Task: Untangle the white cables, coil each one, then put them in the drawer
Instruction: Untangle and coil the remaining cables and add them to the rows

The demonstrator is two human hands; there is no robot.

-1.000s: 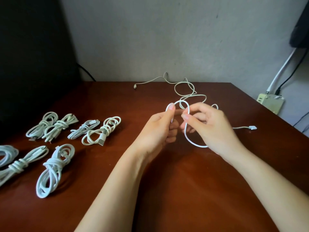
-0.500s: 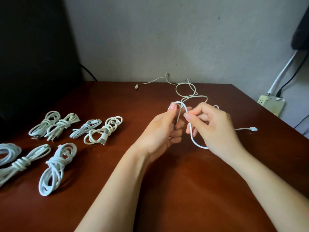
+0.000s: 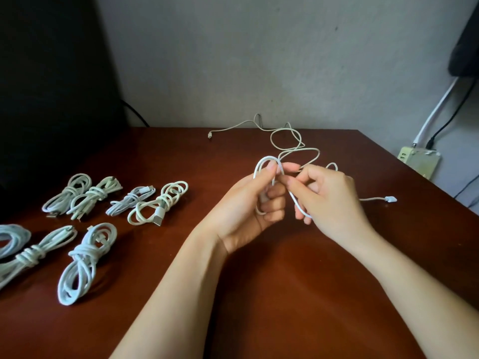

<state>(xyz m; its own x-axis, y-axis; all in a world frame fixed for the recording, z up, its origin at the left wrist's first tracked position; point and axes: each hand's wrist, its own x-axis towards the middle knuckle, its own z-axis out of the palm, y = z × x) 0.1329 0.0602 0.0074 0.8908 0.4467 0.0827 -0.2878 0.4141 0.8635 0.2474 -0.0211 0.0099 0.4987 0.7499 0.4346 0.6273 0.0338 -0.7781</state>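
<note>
My left hand [image 3: 252, 203] grips a small loop of the white cable [image 3: 261, 164], thumb pressed on its top. My right hand [image 3: 326, 198] pinches the same cable just to the right, and a strand runs down under its fingers. The cable's loose length [image 3: 298, 149] trails in loops toward the wall, one plug [image 3: 391, 199] lying to the right. Another thin cable end [image 3: 210, 136] lies near the table's back edge. Several coiled white cables [image 3: 85, 260] lie in two rows at the left of the brown table [image 3: 285, 294]. No drawer is in view.
A pale power strip [image 3: 417, 161] with black and white leads sits off the table's right edge by the wall. A dark panel [image 3: 46, 86] stands at the back left. A black cable [image 3: 134, 115] runs behind the table.
Both hands have stayed above the table's middle. The loop in my left hand has grown and stands taller above the thumb; my right hand has drawn the strand closer.
</note>
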